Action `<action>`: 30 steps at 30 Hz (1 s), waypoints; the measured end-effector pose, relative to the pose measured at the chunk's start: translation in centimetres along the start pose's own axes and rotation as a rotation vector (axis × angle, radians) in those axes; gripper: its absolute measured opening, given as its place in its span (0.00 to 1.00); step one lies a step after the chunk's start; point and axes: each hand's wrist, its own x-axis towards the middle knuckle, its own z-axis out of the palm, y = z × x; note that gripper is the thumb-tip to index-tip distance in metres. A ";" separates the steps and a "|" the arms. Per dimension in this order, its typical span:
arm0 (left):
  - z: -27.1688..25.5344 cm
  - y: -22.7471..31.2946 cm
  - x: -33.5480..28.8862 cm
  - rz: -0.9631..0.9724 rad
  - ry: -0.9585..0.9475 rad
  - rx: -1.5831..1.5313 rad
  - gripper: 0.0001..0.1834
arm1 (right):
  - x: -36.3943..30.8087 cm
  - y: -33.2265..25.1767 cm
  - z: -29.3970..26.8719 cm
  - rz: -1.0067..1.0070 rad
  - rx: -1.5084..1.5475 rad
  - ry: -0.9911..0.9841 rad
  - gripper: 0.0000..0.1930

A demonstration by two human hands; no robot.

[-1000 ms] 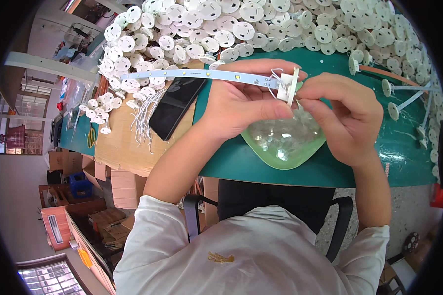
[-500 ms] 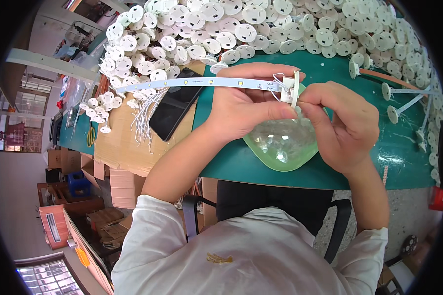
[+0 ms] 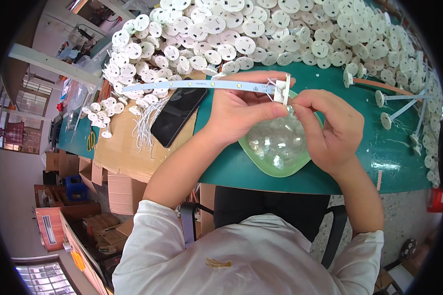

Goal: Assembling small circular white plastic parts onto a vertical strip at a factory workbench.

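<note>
**Clothing log: white shirt, black trousers**

Shirt loose, softly creased. Left sleeve and right sleeve both short, plain white, ending near elbow. Small gold-brown marking on chest, left of centre, elongated; detail too small to resolve. Trousers visible at far side of shirt hem. Left hand, right hand: bare.

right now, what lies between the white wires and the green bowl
The head view shows, from the white wires to the green bowl, the black phone, cardboard, the left forearm and green tabletop.
</note>
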 end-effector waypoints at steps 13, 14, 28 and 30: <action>-0.8 0.9 0.5 -0.015 0.090 0.342 0.20 | -0.8 1.6 2.4 0.056 0.015 0.075 0.04; -0.7 1.8 1.1 -0.017 0.081 0.439 0.21 | -1.0 2.0 2.1 0.090 0.027 0.095 0.05; -26.2 28.4 -12.5 -0.595 0.706 0.790 0.12 | -0.6 1.9 0.5 0.094 -0.085 -0.017 0.07; -27.7 30.0 -13.2 -0.784 0.878 1.004 0.11 | -0.9 1.9 0.5 0.026 -0.095 -0.065 0.05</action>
